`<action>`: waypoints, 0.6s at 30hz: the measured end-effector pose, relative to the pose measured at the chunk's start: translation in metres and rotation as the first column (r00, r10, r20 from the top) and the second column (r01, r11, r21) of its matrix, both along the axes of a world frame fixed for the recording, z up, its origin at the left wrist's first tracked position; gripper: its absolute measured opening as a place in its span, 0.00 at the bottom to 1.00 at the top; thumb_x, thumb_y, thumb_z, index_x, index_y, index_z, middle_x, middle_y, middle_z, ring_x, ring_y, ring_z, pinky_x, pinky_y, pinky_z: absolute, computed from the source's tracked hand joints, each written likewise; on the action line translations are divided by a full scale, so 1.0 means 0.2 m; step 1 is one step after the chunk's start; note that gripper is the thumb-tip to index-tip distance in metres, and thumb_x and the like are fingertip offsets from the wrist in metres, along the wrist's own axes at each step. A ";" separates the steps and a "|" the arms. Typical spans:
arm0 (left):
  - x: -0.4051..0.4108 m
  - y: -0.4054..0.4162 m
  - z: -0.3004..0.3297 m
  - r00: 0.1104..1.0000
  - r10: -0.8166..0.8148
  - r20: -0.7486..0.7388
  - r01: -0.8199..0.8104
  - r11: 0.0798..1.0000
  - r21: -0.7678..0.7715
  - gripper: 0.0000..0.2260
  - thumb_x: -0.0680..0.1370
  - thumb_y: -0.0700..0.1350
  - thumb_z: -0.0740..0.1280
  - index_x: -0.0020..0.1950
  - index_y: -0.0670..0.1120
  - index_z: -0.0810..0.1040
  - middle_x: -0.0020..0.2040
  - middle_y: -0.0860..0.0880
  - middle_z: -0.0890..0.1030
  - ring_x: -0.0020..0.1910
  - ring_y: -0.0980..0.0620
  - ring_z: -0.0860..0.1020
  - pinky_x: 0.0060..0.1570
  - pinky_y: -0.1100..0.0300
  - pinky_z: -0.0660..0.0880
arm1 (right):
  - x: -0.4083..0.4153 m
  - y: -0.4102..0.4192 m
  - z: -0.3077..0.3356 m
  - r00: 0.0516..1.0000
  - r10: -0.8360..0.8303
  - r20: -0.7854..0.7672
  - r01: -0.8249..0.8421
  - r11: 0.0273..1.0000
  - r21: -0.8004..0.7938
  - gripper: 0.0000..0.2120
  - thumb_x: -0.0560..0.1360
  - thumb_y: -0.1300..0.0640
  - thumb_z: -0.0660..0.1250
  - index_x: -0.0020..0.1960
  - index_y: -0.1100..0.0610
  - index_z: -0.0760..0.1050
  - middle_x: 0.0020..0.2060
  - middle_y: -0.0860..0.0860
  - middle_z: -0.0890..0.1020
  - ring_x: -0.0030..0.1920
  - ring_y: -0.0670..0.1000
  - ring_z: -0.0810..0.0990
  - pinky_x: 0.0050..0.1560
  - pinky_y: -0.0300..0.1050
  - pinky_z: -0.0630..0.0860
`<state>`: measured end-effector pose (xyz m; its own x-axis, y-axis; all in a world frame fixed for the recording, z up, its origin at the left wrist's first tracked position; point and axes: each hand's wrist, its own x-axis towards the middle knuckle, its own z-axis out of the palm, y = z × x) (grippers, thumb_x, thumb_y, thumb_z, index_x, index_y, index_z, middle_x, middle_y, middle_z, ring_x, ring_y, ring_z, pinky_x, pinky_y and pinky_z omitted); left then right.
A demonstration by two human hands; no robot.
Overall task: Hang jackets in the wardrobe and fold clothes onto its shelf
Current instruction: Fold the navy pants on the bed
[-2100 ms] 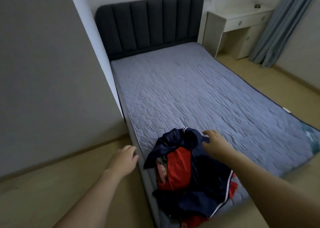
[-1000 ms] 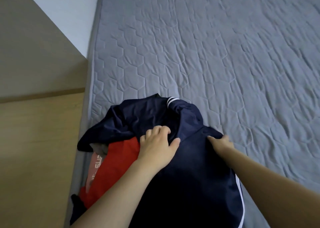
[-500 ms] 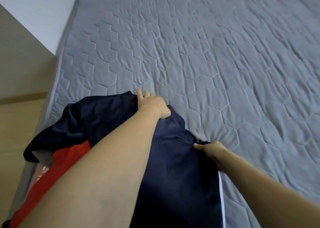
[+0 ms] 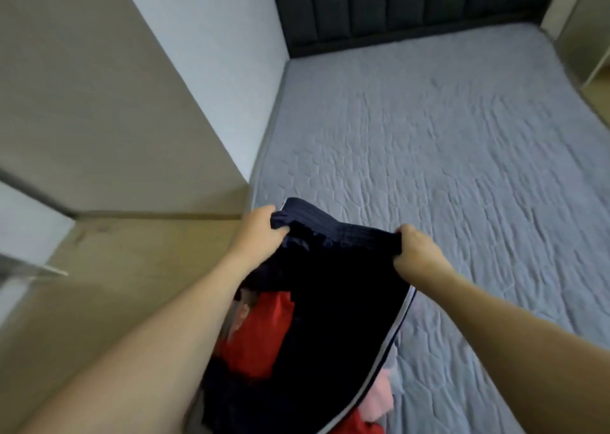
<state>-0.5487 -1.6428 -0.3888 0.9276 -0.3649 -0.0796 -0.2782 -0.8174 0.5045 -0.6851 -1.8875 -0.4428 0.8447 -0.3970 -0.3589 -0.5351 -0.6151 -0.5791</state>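
— Since both hands are clenched on that navy jacket [image 4: 333, 288] at lower centre of the frame, what is the hold for?

— Judging by the grip, to lift it by its ribbed edge so it hangs open. The left hand [image 4: 255, 235] bunches the ribbed band at one end, the right hand [image 4: 417, 252] grasps the same band further along, and the cloth between them is drawn fairly taut. Holding it at two spread points lets the body of the jacket drop straight below, which would make finding the shoulders easier for a hanger.

— Where does it sit, exactly?

— At the near left corner of the bed [image 4: 445, 143], its top edge raised by the hands, its lower part falling toward the bottom edge of the frame. A white stripe runs down its right border.

— And the red underneath?

— A red garment [image 4: 264, 338] shows just left of the jacket's dark body, under the left forearm, and something pink [image 4: 379, 397] peeks out at the lower right of the stripe. They look like the rest of the pile, left on the mattress to be folded.

— Is the wardrobe visible?

— A beige panel [image 4: 82, 87] fills the upper left of the frame; whether that is the wardrobe I cannot tell. No hanger shows.

— So how far along?

— Early, I'd say: nothing looks hung yet.
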 end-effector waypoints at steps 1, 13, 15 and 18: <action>-0.05 0.07 0.23 0.998 0.066 0.002 -0.065 0.995 -0.074 0.07 0.72 0.45 0.73 0.38 0.51 0.75 0.36 0.54 0.80 0.37 0.51 0.78 0.34 0.58 0.70 | 0.00 0.03 0.23 0.998 0.047 0.041 -0.044 0.997 -0.064 0.07 0.72 0.65 0.62 0.49 0.61 0.70 0.47 0.58 0.76 0.42 0.58 0.76 0.37 0.46 0.70; -0.50 0.29 1.99 0.982 0.133 0.133 -0.117 0.986 -0.122 0.22 0.75 0.62 0.49 0.42 0.46 0.71 0.39 0.51 0.76 0.40 0.48 0.73 0.40 0.54 0.68 | -0.25 0.21 1.98 0.557 -0.591 0.583 0.362 0.805 0.470 0.10 0.75 0.61 0.60 0.53 0.55 0.62 0.37 0.49 0.71 0.36 0.48 0.72 0.34 0.46 0.69; -0.61 0.27 2.10 0.947 0.150 0.284 -0.159 0.987 0.008 0.16 0.79 0.52 0.50 0.42 0.43 0.70 0.40 0.48 0.75 0.39 0.48 0.72 0.35 0.55 0.64 | -0.34 0.20 2.10 0.488 -0.574 0.658 0.296 0.818 0.493 0.11 0.75 0.61 0.59 0.53 0.52 0.60 0.38 0.47 0.71 0.36 0.46 0.72 0.31 0.43 0.67; -0.80 0.21 2.20 0.866 0.209 0.455 -0.209 0.977 -0.051 0.07 0.79 0.43 0.54 0.44 0.44 0.68 0.41 0.49 0.71 0.36 0.51 0.69 0.30 0.59 0.60 | -0.50 0.10 2.22 0.437 -0.420 0.795 0.170 0.907 0.385 0.12 0.77 0.59 0.60 0.54 0.49 0.58 0.38 0.45 0.71 0.37 0.44 0.72 0.30 0.40 0.66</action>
<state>-0.7091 -1.6012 0.0516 0.9156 -0.1581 0.3696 -0.2992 -0.8821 0.3639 -0.7846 -1.8667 0.0016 0.6187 -0.7030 0.3508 0.1725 -0.3141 -0.9336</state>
